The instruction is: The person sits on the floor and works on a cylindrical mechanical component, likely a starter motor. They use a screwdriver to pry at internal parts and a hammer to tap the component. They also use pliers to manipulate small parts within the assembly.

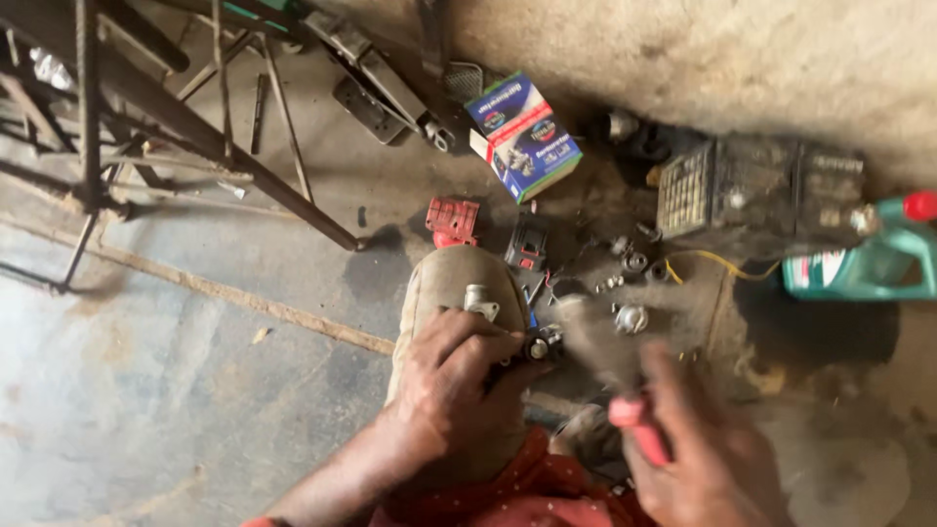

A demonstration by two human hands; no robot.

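The left hand (457, 376) pins a small metal part (537, 346) against the knee (459, 283), which steadies it. Just right of the knee, the blurred right hand (708, 459) grips a red-handled tool (639, 425), probably a brush.

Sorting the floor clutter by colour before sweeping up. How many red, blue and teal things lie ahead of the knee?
Red plastic part: 1
Blue box: 1
Teal jug: 1
Total: 3
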